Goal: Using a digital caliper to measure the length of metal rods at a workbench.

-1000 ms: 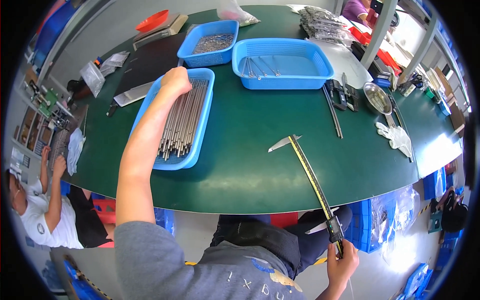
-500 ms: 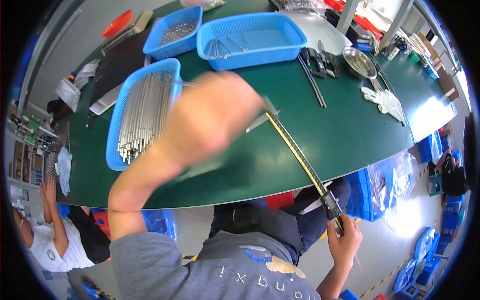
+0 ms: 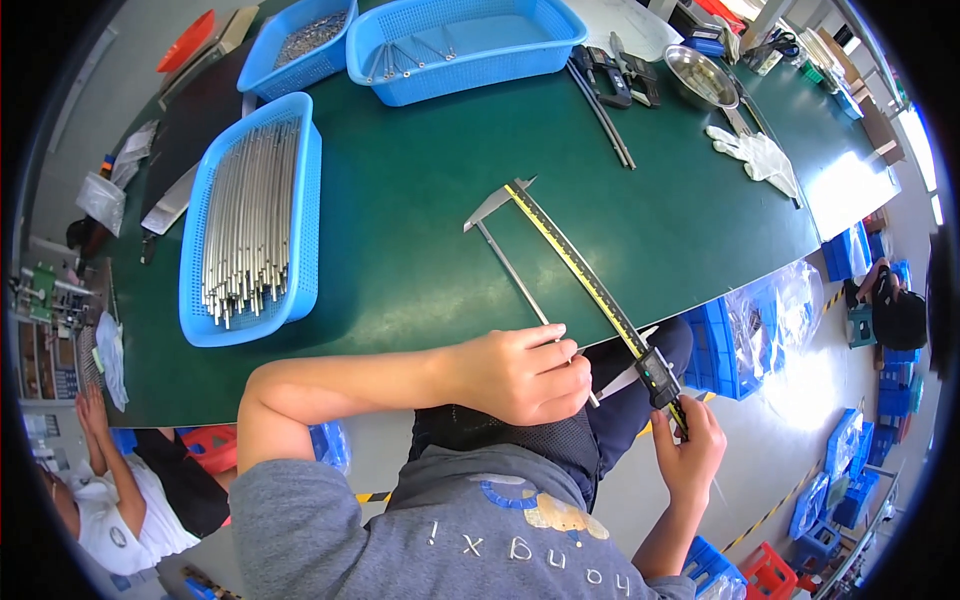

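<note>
A thin metal rod (image 3: 513, 272) is gripped by my closed left hand (image 3: 520, 378), its fingers wrapped round the near part. The rod's near tip pokes out past the fingers, while its far end meets, or nearly meets, the tip of the fixed jaw of a digital caliper (image 3: 578, 266). My right hand (image 3: 690, 445) is closed on the caliper's near end, below the display. The sliding jaw lies beside the rod's near tip; whether they touch I cannot tell. Many similar rods (image 3: 250, 215) fill a long blue basket (image 3: 307, 210) on the left.
On the green table (image 3: 400, 250) stand a blue basket with several thin rods (image 3: 470, 85) and another holding small metal parts (image 3: 310, 40). To the right lie two dark rods (image 3: 602, 120), more calipers (image 3: 605, 75), a steel bowl (image 3: 700, 78) and a white glove (image 3: 752, 155). Another person (image 3: 110, 490) sits at left.
My left hand has come back from near the rod basket toward my lap, now holding a rod alongside the caliper. My right hand keeps its hold; the view has shifted slightly.
</note>
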A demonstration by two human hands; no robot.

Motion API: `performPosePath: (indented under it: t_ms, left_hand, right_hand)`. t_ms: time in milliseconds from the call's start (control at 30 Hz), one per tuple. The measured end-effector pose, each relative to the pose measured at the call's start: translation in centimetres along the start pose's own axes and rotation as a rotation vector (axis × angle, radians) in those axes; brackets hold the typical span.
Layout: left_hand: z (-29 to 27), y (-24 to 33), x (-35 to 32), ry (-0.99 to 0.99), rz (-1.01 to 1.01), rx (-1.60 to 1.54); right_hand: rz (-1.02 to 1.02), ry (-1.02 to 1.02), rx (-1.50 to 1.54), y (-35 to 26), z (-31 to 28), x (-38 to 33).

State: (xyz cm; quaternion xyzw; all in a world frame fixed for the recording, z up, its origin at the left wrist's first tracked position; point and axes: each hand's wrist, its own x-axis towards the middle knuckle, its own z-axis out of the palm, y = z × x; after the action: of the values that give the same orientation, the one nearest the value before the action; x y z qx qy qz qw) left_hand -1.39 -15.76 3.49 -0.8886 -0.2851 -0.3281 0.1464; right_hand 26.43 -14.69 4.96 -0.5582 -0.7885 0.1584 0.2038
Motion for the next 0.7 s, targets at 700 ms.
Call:
performPosePath:
  t_ms: [700]
  left_hand:
    - [1.1,0.7,-0.3,-0.109,-0.078,-0.025]
  right_hand:
    - [0.001,-0.008,0.007,-0.1,-0.3,-0.3]
